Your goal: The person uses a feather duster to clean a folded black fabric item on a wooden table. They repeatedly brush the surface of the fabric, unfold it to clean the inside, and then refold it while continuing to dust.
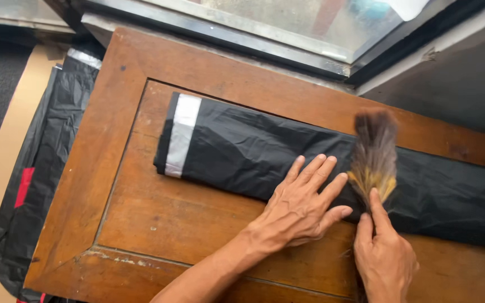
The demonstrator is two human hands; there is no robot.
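Bare forearms, no sleeves, no rings

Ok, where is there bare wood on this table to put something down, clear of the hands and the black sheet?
Bare wood lies left of the black folded sheet, and along the near edge of the wooden table below its grey-taped end. It is crowded at right, where the left hand presses the sheet and the right hand holds the feather brush.

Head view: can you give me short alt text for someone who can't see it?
A left hand presses flat on a long folded black plastic sheet with a silver-grey band at one end, lying on a wooden table. The right hand holds a brown feather brush on the plastic.
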